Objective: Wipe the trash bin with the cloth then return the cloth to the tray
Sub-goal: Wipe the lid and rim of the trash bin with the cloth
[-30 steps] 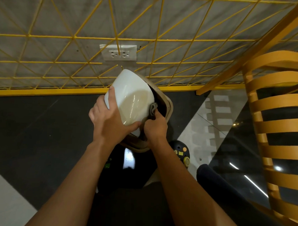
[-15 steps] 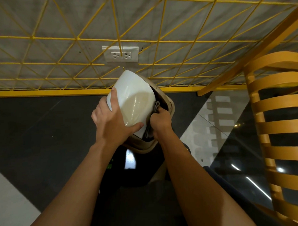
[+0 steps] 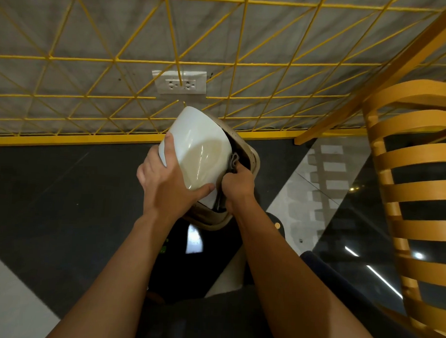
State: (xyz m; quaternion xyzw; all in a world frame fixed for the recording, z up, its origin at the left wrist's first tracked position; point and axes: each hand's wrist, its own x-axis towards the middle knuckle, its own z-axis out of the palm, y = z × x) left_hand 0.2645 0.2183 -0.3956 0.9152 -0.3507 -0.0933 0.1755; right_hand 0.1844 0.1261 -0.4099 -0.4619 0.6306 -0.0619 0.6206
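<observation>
The right hand (image 3: 238,183) curls tightly round a crumpled grey fabric cloth (image 3: 234,161) and presses it just inside the rim of the beige plastic trash bin (image 3: 255,162). Just beside it, the left hand (image 3: 166,177) clasps the edge of the glossy white domed plastic lid (image 3: 200,147), holding it tilted up off the opening. To wipe well, the cloth wants firm, even pressure along the rim and inner wall, with the lid kept clear of the wiping hand. Beyond the cloth the bin's inside is dark, so its contents cannot be told, and the tray is not in view.
</observation>
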